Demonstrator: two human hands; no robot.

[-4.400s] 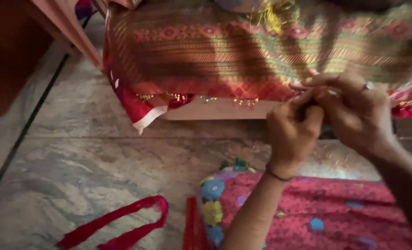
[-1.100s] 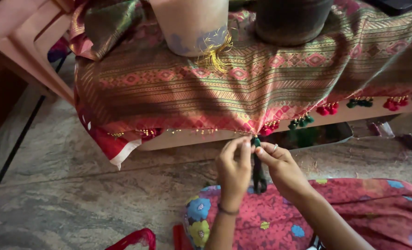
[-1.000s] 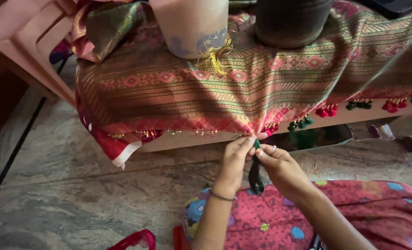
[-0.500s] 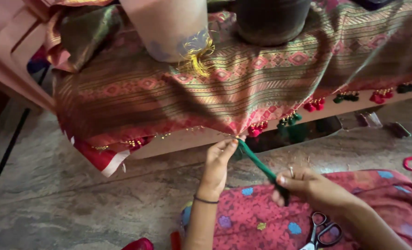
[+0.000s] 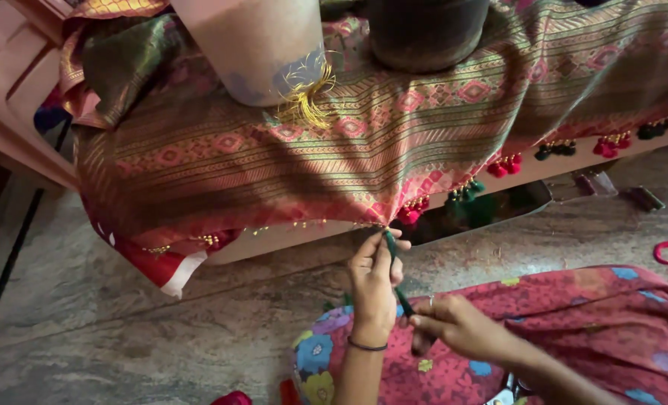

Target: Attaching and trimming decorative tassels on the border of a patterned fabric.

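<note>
Left hand [image 5: 373, 279] is pinching the green thread bundle [image 5: 396, 279] at the sari hem [image 5: 334, 214], while the bundle, slacker than 0.5 s ago, is being gripped lower by the right hand [image 5: 454, 328].

I see a dark green thread bundle [image 5: 395, 277], thin and taut, slanting from the woven red-and-gold cloth's [image 5: 394, 142] near hem, where my left hand [image 5: 373, 289] pinches it, down and right to my right hand [image 5: 454, 330], which grips its lower end.

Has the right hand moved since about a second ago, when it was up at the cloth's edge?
Yes. The right hand has dropped away from the cloth's hem, toward the lap, drawing the green thread taut while the left hand stays at the edge.
</note>
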